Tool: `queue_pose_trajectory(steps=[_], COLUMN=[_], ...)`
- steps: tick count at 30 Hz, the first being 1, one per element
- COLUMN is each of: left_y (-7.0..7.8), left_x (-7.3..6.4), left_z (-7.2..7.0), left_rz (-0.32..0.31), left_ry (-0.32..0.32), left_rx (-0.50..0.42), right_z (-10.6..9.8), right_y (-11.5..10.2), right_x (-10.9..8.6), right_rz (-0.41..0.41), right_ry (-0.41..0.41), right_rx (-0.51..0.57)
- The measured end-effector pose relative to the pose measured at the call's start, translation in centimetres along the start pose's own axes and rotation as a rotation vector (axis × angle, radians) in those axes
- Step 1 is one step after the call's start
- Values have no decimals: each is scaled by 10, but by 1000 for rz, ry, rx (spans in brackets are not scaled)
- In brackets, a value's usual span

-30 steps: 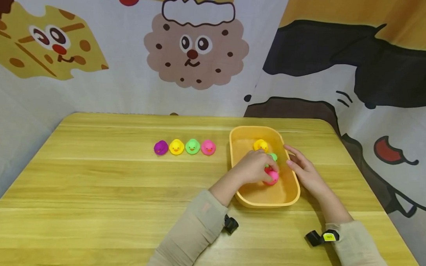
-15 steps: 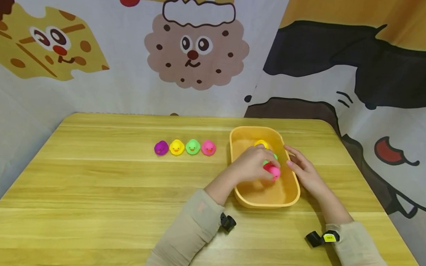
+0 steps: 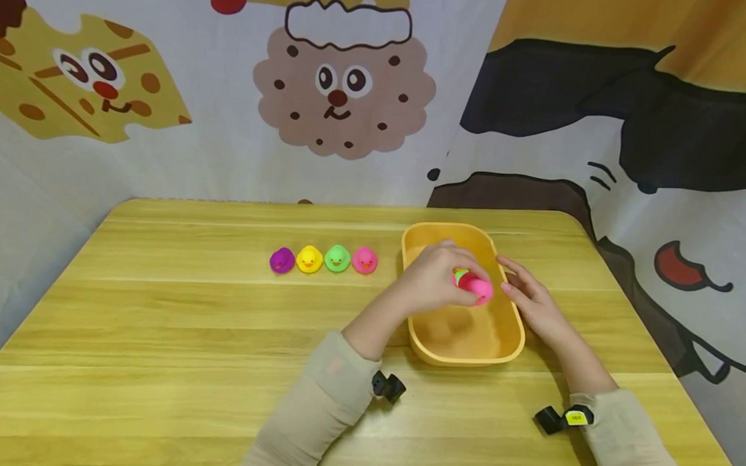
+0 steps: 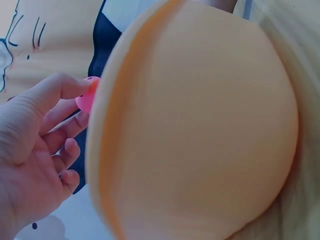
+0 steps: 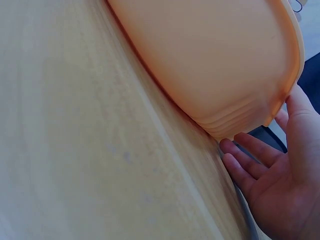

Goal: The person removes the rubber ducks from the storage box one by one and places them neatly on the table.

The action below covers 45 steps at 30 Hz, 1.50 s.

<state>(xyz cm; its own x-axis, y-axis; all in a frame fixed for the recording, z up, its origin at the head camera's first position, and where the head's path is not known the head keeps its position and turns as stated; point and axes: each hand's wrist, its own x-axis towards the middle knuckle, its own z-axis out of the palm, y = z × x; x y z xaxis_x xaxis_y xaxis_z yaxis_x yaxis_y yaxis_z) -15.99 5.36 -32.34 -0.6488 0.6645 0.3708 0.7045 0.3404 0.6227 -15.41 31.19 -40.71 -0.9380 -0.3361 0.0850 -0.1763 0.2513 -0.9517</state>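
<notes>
My left hand (image 3: 440,280) pinches a pink rubber duck (image 3: 482,290) between thumb and fingers, just above the orange-yellow plastic basin (image 3: 467,362). In the left wrist view, the duck (image 4: 86,100) shows partly past the basin's rim. A bit of green (image 3: 461,273) shows between the fingers, and the hand hides the rest of what lies behind. My right hand (image 3: 534,299) rests against the basin's right side, fingers extended. In the right wrist view, its fingers touch the outer wall below the rim and the thumb lies at the rim.
Left of the basin, a purple duck (image 3: 282,261), a yellow duck (image 3: 309,259), a green duck (image 3: 338,258) and a pink duck (image 3: 364,260) stand in a row on the wooden table (image 3: 190,350). A cartoon-printed curtain (image 3: 227,166) hangs behind.
My left hand has lifted the pink duck up from the basin's bottom. The yellow duck in the basin is now hidden behind that hand. My right hand stays in place.
</notes>
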Motion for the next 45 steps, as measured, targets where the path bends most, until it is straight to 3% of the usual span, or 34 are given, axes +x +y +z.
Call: queue_pose_trajectory(steps=[14, 18, 25, 29, 37, 45], left_y=[-1, -1, 2, 1, -8, -23], left_x=[-27, -36, -53, -64, -85, -111], left_z=[-33, -44, -66, -79, -105, -125], left_rz=[-126, -148, -240, -246, -200, -254], left_ry=[94, 118, 185, 229, 293, 303], left_rx=[-101, -93, -77, -58, -46, 21], right_z=[1, 1, 1, 1, 1, 1], right_y=[1, 0, -1, -1, -1, -2], right_x=[-1, -1, -2, -1, -1, -1], right_rz=[-17, -11, -2, -4, -5, 4], right_ry=[11, 8, 9, 11, 15, 16], right_rx=[0, -1, -11, -18, -30, -26])
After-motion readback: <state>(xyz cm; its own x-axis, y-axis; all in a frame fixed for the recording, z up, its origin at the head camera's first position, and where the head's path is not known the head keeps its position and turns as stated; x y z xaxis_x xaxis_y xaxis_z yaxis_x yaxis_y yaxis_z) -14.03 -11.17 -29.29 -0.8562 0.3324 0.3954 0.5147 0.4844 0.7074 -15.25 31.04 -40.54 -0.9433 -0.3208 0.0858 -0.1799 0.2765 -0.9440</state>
